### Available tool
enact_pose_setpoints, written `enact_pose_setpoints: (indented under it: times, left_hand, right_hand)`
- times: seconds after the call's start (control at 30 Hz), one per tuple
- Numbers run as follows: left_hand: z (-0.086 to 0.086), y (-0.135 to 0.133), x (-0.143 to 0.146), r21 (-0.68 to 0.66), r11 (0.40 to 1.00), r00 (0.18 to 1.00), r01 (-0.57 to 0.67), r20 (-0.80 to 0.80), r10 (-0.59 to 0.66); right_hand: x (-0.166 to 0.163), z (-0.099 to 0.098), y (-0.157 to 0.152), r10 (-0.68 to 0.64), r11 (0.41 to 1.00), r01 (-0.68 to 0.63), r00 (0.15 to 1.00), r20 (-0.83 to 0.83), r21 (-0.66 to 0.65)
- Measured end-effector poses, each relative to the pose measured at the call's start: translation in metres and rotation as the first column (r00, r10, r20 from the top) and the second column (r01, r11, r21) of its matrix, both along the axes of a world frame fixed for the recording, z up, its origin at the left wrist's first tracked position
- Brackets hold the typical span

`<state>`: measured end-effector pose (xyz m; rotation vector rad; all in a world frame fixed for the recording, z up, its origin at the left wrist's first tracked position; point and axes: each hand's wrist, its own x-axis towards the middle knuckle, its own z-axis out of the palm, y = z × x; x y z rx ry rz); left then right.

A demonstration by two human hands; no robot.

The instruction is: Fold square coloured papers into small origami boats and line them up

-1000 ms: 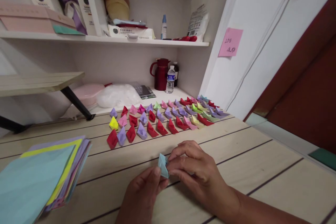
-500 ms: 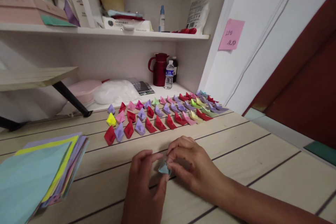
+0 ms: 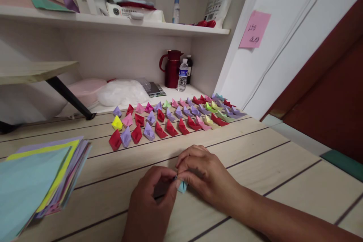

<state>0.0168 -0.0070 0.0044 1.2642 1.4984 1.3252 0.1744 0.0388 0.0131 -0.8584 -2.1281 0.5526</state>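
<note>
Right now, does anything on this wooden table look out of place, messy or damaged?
Nothing stands out. Both hands, left hand and right hand, pinch a small light-blue folded paper piece. The small coloured folded paper boats stand in tidy rows, and the stack of coloured paper sheets is only slightly fanned.

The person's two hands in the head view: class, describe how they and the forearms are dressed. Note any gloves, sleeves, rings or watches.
Both the left hand and the right hand are bare, with no gloves. No rings show on the visible fingers. The right forearm is uncovered, without sleeve or watch; the left forearm is out of view.
</note>
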Motion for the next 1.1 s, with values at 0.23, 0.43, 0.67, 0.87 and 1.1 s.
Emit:
enact_pose_setpoints:
  times: [0.23,0.43,0.67,0.87,1.1]
  left_hand:
    - [-0.002,0.002,-0.002,0.022,1.0,0.994,-0.005,-0.109,0.008]
    - [-0.003,0.003,-0.01,-0.075,0.996,0.997,-0.043,-0.066,0.038]
    - [-0.014,0.006,-0.007,-0.014,0.998,0.978,0.063,-0.196,-0.065]
    - [-0.027,0.006,-0.008,0.105,0.987,0.911,0.119,-0.408,-0.066]
    - [-0.026,0.007,-0.007,0.076,0.989,0.882,0.123,-0.466,-0.074]
  right_hand:
    - [-0.002,-0.002,0.002,0.034,0.996,-0.038,0.998,-0.055,-0.085]
    - [-0.001,0.0,0.003,0.059,0.985,-0.073,0.994,-0.087,-0.159]
    - [-0.003,-0.002,0.007,0.095,0.987,-0.097,0.995,-0.02,-0.132]
    - [-0.003,-0.005,0.009,0.092,0.986,-0.092,0.996,-0.001,-0.136]
    - [-0.004,-0.005,0.006,0.106,0.969,-0.118,0.992,-0.067,-0.215]
